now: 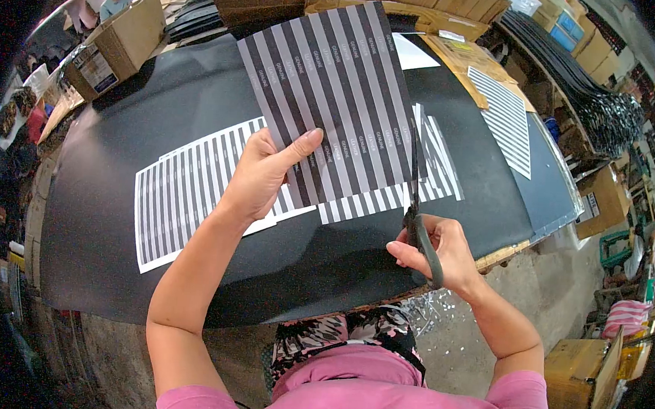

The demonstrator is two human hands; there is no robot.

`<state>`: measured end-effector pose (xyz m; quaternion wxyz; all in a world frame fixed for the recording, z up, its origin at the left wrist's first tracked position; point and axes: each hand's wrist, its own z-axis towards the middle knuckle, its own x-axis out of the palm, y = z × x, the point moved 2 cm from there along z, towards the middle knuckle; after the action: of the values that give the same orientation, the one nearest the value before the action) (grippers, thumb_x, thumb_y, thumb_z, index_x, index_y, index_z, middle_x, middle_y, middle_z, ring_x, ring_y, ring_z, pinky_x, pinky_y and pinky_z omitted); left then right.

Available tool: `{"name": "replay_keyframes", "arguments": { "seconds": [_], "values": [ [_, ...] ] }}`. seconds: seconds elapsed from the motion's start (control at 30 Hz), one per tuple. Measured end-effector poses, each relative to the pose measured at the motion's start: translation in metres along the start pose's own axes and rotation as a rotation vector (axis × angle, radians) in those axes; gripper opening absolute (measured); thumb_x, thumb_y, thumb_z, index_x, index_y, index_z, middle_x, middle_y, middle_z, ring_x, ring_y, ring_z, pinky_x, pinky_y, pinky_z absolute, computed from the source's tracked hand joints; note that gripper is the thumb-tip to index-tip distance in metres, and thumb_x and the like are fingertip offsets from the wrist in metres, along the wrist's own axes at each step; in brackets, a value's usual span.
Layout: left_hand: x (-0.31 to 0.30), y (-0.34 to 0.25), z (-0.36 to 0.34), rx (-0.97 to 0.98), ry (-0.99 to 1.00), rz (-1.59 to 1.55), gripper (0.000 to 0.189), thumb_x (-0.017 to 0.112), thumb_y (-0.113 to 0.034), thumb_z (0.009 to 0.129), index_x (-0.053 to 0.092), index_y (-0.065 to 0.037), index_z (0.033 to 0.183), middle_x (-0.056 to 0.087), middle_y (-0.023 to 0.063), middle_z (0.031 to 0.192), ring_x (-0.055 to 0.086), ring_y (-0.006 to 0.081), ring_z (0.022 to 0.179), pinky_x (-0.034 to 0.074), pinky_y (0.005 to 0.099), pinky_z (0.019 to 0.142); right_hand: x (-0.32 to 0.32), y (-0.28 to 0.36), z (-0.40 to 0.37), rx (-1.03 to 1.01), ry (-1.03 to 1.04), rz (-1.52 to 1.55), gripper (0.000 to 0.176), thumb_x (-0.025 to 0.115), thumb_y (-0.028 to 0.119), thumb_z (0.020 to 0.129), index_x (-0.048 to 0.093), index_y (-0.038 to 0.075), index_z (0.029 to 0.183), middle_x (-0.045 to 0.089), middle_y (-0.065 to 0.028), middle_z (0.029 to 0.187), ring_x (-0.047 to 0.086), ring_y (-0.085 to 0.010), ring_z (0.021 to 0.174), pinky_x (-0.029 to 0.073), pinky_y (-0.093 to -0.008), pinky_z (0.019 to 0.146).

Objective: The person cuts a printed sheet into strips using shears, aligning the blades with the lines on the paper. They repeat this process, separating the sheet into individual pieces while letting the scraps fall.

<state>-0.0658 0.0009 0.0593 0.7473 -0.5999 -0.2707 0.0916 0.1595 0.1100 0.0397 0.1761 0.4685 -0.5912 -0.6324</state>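
Observation:
My left hand (273,167) grips a black-and-grey striped sheet (334,92) with small printed lettering, thumb on top near its lower left part. The sheet is raised above the black table. In my right hand (441,253) are scissors (417,210) with dark handles, their blades pointing up along the sheet's right edge. How far apart the blades are is hard to tell. Below the raised sheet, a striped sheet with white borders (185,196) lies at the left. Cut striped pieces (438,166) lie behind the scissors at the right.
The black table (93,243) fills the middle. Another striped sheet (504,118) lies at its right side. Cardboard boxes (119,49) stand at the back left, with a person (116,0) beyond. Long black strips (568,69) are stacked at the back right. Scraps (441,316) litter the floor.

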Motion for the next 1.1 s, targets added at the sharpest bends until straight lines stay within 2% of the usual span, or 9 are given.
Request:
{"name": "replay_keyframes", "arguments": {
  "seconds": [0.13, 0.2, 0.43, 0.5, 1.1],
  "values": [
    [-0.0006, 0.0001, 0.0000, -0.006, -0.002, -0.002, 0.025, 0.060, -0.019, 0.085, 0.059, 0.003, 0.096, 0.065, 0.0115, 0.087, 0.063, 0.0117, 0.072, 0.053, 0.0241, 0.064, -0.0008, 0.0021, -0.0003, 0.006, 0.002, -0.015, 0.039, 0.076, 0.034, 0.066, 0.060, -0.002, 0.070, 0.058, -0.0051, 0.059, 0.054, -0.0081, 0.055, 0.044, -0.0227, 0.051],
    [-0.0010, 0.0002, 0.0003, -0.013, -0.002, 0.001, 0.025, 0.060, -0.019, 0.085, 0.059, 0.003, 0.096, 0.065, 0.0116, 0.087, 0.063, 0.0118, 0.073, 0.054, 0.0241, 0.064, -0.0017, 0.0044, -0.0007, 0.044, 0.043, -0.056, 0.032, 0.073, 0.026, 0.070, 0.059, -0.002, 0.076, 0.059, -0.0061, 0.066, 0.057, -0.0109, 0.061, 0.045, -0.0225, 0.057],
    [-0.0010, 0.0007, 0.0005, -0.010, 0.006, -0.007, 0.025, 0.061, -0.019, 0.084, 0.059, 0.003, 0.097, 0.064, 0.0115, 0.088, 0.063, 0.0118, 0.074, 0.053, 0.0237, 0.064, -0.0018, 0.0024, -0.0005, 0.034, 0.037, -0.079, 0.032, 0.073, 0.025, 0.070, 0.059, -0.002, 0.077, 0.060, -0.0069, 0.067, 0.058, -0.0112, 0.062, 0.046, -0.0226, 0.057],
    [-0.0009, 0.0009, 0.0005, -0.015, 0.007, -0.014, 0.025, 0.061, -0.019, 0.084, 0.059, 0.003, 0.097, 0.064, 0.0115, 0.088, 0.063, 0.0118, 0.074, 0.053, 0.0237, 0.064, -0.0011, 0.0002, -0.0003, 0.005, -0.006, -0.044, 0.040, 0.075, 0.035, 0.067, 0.061, -0.003, 0.070, 0.059, -0.0069, 0.060, 0.055, -0.0090, 0.056, 0.045, -0.0237, 0.052],
    [-0.0013, 0.0038, 0.0007, -0.012, -0.011, 0.008, 0.023, 0.061, -0.018, 0.084, 0.058, 0.002, 0.095, 0.065, 0.0114, 0.085, 0.064, 0.0120, 0.071, 0.054, 0.0237, 0.062, -0.0020, -0.0026, 0.0011, -0.010, -0.023, -0.066, 0.041, 0.075, 0.036, 0.066, 0.061, -0.002, 0.071, 0.059, -0.0063, 0.061, 0.054, -0.0091, 0.057, 0.044, -0.0244, 0.053]
  ]
}}
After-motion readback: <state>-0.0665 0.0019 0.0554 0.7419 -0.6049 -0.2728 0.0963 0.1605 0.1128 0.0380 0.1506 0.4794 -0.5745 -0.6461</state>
